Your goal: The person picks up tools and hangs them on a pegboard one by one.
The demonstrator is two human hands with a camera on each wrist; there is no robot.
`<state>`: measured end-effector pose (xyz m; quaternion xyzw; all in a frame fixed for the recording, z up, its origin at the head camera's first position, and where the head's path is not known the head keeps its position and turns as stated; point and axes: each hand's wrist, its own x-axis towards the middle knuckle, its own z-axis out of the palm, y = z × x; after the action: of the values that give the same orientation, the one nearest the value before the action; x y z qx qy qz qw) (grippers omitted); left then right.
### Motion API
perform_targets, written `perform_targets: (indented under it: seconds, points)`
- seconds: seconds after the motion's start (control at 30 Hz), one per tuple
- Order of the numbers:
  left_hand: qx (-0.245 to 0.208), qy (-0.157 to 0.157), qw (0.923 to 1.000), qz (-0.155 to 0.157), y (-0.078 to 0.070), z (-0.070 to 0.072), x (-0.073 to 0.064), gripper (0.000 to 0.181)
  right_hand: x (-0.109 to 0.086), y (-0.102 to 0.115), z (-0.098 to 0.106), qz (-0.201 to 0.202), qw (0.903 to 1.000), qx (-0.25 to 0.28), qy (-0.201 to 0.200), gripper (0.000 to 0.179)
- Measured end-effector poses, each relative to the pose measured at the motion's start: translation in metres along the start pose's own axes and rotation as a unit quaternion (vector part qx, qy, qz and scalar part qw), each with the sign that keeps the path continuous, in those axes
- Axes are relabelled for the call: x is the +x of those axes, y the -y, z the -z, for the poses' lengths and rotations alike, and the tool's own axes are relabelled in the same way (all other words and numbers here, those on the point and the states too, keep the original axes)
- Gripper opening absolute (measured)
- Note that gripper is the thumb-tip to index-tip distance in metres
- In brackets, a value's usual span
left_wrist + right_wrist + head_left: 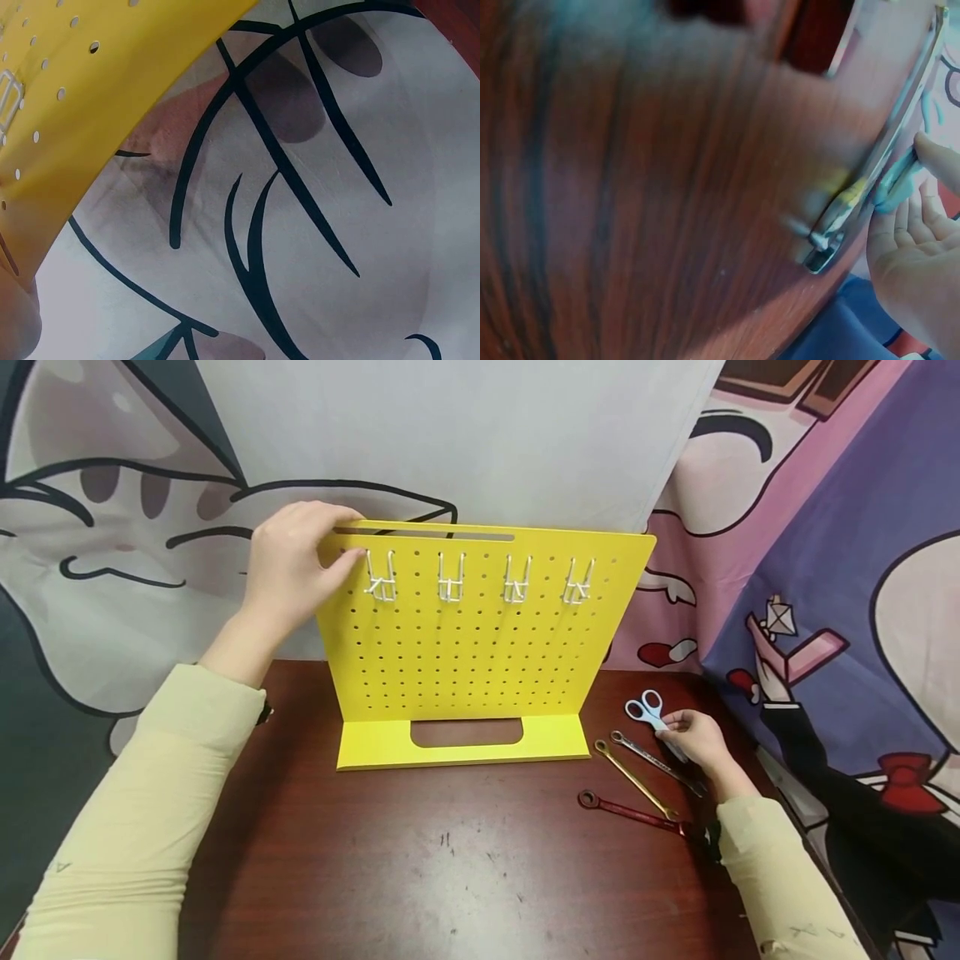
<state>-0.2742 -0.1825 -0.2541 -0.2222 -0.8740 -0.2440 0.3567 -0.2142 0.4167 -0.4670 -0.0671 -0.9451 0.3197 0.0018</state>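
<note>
A yellow pegboard [480, 652] stands on the table, with several white wire hooks [451, 578] in a row near its top. My left hand [296, 556] grips the board's upper left corner, thumb across the front face. To the right of the board, my right hand [697, 739] pinches light blue scissors [647, 708] by the blade end, their two handle loops pointing away from me. In the right wrist view, the thumb and fingers of the right hand [922, 251] close on the scissors [897, 182] near the table edge.
Beside the scissors lie a silver wrench [651, 758], a gold wrench [633, 778] and a red wrench [633, 813] on the dark wooden table [420, 860]. Cartoon-printed cloth [832, 610] hangs close at the right; a white backdrop [465, 435] rises behind the board.
</note>
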Motion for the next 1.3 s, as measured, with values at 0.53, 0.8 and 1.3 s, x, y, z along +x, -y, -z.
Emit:
perform_targets:
  seconds: [0.53, 0.8, 1.3]
  points:
    - [-0.001, -0.005, 1.0000, -0.004, -0.001, -0.001, 0.001, 0.030, -0.011, 0.024, 0.006, 0.005, 0.9950, 0.089, -0.046, 0.036]
    - [-0.002, 0.000, 1.0000, -0.001, -0.001, -0.002, -0.001, 0.030, -0.023, 0.048, 0.015, 0.032, 0.9925, 0.104, -0.056, 0.035]
    - [0.000, 0.000, 1.0000, 0.002, -0.002, -0.001, -0.002, 0.031, -0.042, 0.109, 0.021, 0.092, 0.9780, 0.156, -0.102, 0.034]
